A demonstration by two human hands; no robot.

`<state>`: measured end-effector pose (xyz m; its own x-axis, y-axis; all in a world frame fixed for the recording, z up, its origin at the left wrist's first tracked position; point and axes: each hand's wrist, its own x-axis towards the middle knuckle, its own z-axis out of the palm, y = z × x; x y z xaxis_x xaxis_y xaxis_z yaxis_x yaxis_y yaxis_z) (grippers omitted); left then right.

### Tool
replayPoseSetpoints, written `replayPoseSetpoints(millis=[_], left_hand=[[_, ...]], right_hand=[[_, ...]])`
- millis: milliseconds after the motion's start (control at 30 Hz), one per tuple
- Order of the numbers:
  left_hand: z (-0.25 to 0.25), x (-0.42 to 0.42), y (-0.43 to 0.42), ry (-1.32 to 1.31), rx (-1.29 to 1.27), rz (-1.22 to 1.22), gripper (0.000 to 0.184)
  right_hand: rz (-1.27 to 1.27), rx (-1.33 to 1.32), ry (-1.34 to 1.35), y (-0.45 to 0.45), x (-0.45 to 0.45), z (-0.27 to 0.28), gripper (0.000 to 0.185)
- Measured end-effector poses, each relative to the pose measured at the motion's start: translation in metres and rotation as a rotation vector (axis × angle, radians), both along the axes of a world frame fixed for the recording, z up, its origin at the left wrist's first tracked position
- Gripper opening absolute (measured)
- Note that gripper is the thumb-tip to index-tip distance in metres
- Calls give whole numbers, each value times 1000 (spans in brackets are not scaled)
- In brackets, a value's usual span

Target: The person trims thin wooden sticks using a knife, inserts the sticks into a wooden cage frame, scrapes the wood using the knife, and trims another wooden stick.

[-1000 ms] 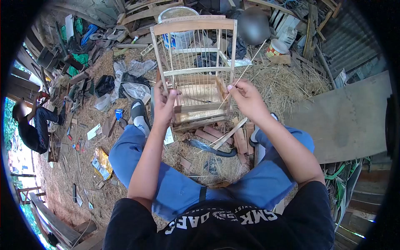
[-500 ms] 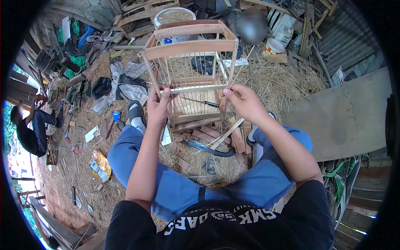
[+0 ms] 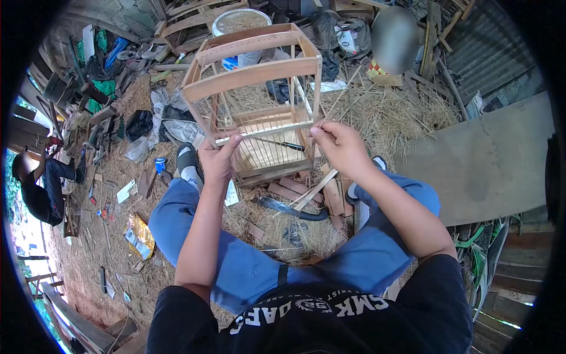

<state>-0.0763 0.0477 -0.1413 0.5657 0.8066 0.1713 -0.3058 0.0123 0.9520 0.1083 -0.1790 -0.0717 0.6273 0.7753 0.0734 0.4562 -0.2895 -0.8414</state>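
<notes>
A wooden cage frame with arched upper boards stands in front of me, tilted in view. My left hand pinches the left end of a pale wooden strip that crosses the cage's front. At the strip's right end, by the corner post, my right hand is closed with thumb and fingers on it. Thin upright bars show below the strip, above the cage floor. A slender tool with a dark end appears behind the bars; its kind is unclear.
Below the cage lie a dark curved-handled tool and reddish wood offcuts. Straw and shavings cover the ground. A large flat board lies right. Far left, another person sits. A white bucket stands behind the cage.
The cage and both hands sit slightly further left in view, and the strip slopes more. Bars that showed above the strip before are no longer plainly visible there.
</notes>
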Motion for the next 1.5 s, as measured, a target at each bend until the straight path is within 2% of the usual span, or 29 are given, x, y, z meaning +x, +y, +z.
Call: replayPoseSetpoints(millis=[67, 133, 233, 333, 367, 467, 600, 700, 867, 1000, 1133, 1200, 1233, 1267, 1333, 1367, 1500], left_hand=[[-6, 0, 3, 17, -14, 7, 13], [-8, 4, 0, -58, 5, 43, 22], [-10, 5, 1, -50, 103, 29, 23], [-2, 2, -4, 13, 89, 61, 23], [-11, 3, 4, -43, 206, 44, 25], [-1, 4, 1, -87, 203, 38, 26], [-2, 5, 9, -127, 284, -18, 27], [-10, 7, 7, -26, 362, -18, 23], [-29, 8, 12, 67, 339, -61, 18], [-33, 2, 7, 130, 370, -70, 18], [-30, -3, -9, 158, 334, -67, 19], [-26, -7, -20, 255, 213, -62, 22], [-35, -9, -22, 217, 103, -103, 24], [-38, -12, -23, 220, 99, -105, 24], [-46, -16, -25, 306, 261, -118, 23], [-52, -17, -26, 243, 186, -136, 21], [-44, -21, -28, 276, 171, -181, 22]], right_hand=[[21, 59, -11, 2, -4, -3, 26], [-9, 81, 2, 5, -6, -5, 28], [-41, 107, 19, 8, -1, -14, 30], [-38, 151, 36, 15, 7, -29, 30], [-31, 187, 42, 16, 8, -33, 30], [-22, 125, 21, 19, 6, -24, 25], [-36, 173, -28, 23, 3, -24, 25], [-75, 63, -13, 23, 1, -29, 27], [-82, 3, -34, 19, 7, -60, 28], [-8, 24, 11, 11, 6, -54, 28], [72, -98, 13, 1, 12, -34, 29], [84, -134, 28, -5, 13, -26, 29], [63, -95, -32, -8, 12, -24, 28], [43, -57, -93, -11, 12, -21, 27], [42, -31, -140, -18, 8, -11, 26], [39, 0, -190, -21, 7, -8, 24], [98, 47, -171, -26, 5, -8, 20]])
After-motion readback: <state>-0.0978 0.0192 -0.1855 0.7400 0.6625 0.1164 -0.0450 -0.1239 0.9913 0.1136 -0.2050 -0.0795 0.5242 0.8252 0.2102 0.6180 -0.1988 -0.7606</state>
